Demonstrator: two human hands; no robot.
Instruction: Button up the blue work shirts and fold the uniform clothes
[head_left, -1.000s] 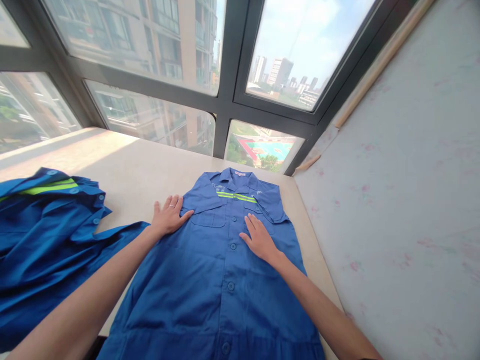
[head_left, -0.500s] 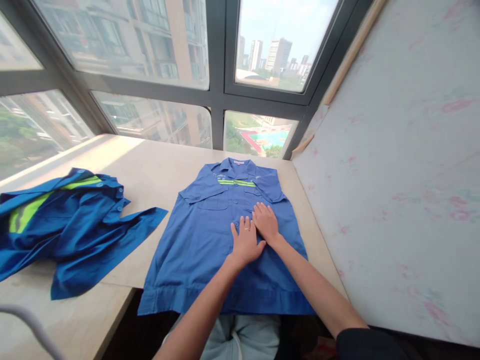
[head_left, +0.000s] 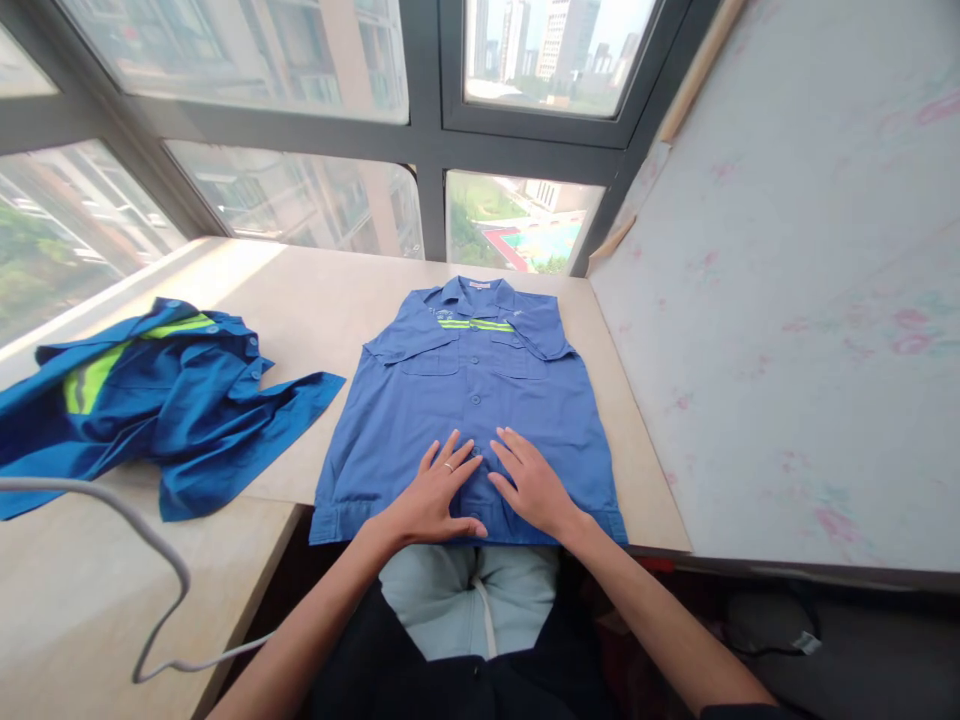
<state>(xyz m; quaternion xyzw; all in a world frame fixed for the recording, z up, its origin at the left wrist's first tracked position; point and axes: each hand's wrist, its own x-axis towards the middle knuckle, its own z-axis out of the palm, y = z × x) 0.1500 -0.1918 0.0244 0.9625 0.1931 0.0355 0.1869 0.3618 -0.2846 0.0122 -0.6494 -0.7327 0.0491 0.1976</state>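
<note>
A blue work shirt point(head_left: 420, 420) with yellow-green stripes lies flat and buttoned on the pale tabletop, collar toward the window. Its short sleeves are folded in over the chest, and its hem reaches the table's near edge. My left hand point(head_left: 439, 495), a ring on one finger, rests with spread fingers on the lower front, left of the button line. Just right of that line, my right hand point(head_left: 531, 485) lies on the fabric with fingers stretched out. Neither hand grips anything.
A second blue garment point(head_left: 187, 400) with a yellow-green band lies crumpled at the left. A grey cable point(head_left: 161, 545) loops over the lower-left table corner. Windows point(head_left: 525, 220) rise behind the tabletop point(head_left: 322, 290), and a flower-patterned wall panel point(head_left: 772, 330) borders the right side.
Both hands have slid down the shirt from mid-front toward the hem and moved apart. The camera view has tilted downward, showing more of the lap and the cable.
</note>
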